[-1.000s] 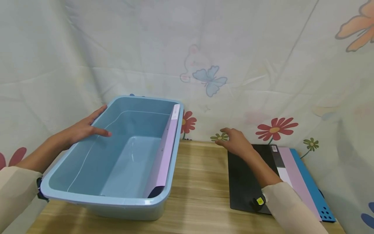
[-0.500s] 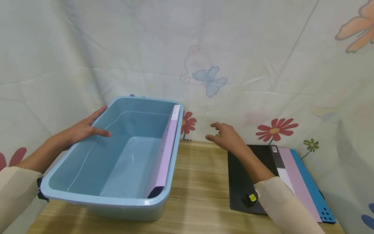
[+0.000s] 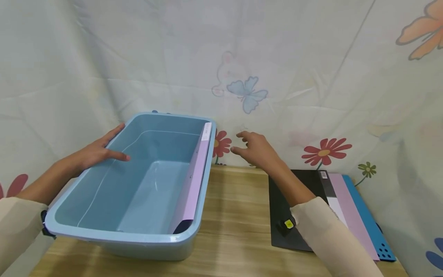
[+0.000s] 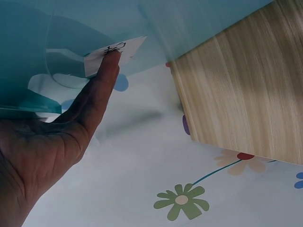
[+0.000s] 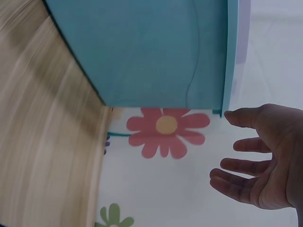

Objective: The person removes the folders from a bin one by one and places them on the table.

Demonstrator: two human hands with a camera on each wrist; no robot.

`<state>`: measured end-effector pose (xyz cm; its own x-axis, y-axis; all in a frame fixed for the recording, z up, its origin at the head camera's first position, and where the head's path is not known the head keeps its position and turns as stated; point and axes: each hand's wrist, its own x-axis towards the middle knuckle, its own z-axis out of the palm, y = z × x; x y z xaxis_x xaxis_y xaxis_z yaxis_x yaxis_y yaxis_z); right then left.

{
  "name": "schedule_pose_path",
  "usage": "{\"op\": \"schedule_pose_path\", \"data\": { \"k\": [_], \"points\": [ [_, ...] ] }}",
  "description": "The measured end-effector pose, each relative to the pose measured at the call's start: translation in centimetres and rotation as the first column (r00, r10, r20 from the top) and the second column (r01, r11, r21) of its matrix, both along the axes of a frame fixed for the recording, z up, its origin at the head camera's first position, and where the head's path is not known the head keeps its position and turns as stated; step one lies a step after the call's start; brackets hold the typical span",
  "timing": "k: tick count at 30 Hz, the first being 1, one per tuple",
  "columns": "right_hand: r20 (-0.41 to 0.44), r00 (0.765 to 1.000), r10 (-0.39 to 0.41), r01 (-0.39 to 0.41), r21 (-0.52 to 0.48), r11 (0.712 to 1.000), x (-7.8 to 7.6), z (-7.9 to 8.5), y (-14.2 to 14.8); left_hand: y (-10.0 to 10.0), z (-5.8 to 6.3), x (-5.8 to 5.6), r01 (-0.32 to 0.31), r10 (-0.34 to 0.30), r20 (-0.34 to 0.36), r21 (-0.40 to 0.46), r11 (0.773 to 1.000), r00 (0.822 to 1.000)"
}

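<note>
A light blue plastic tub [image 3: 152, 192] stands on the wooden table at the left. My left hand [image 3: 100, 152] grips its left rim, thumb inside and fingers outside; in the left wrist view, fingers [image 4: 97, 94] lie along the outer wall by a white label [image 4: 113, 54]. Inside the tub, a lilac file folder [image 3: 195, 177] with a white strip on top leans against the right wall. My right hand [image 3: 256, 150] is in the air right of the tub's far corner, fingers loosely bent and holding nothing. In the right wrist view its thumb points at the rim.
On the table at the right lie a black flat folder [image 3: 282, 215] with a barcode label, a lilac one [image 3: 356, 219] and a blue one [image 3: 368, 219] with several holes. A patterned curtain [image 3: 294, 77] hangs behind the bare wooden table [image 3: 238, 215].
My right hand has moved left and slightly up, from over the black folder's far edge toward the tub. The left hand and tub have stayed in place.
</note>
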<state>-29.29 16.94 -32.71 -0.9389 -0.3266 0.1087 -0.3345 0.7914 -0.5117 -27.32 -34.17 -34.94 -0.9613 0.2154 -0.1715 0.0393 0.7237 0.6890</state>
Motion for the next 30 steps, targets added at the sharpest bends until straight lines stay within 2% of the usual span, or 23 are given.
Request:
{"op": "schedule_pose_path", "data": {
  "k": [11,20,30],
  "points": [
    [-0.062,0.998,0.007,-0.01,-0.04,0.999,0.2,1.3,-2.8,0.2,0.0,0.0,0.003,-0.003,-0.004,-0.002,1.0,1.0],
    [-0.065,0.998,0.012,-0.021,-0.139,0.99,0.1,1.6,-4.6,0.3,-0.1,-0.1,0.006,-0.006,-0.012,-0.002,1.0,1.0],
    [-0.088,0.996,0.018,-0.035,-0.192,0.981,-0.1,2.5,-7.0,-0.2,-0.1,-0.2,-0.001,0.001,0.005,0.007,1.0,1.0]
  ]
}}
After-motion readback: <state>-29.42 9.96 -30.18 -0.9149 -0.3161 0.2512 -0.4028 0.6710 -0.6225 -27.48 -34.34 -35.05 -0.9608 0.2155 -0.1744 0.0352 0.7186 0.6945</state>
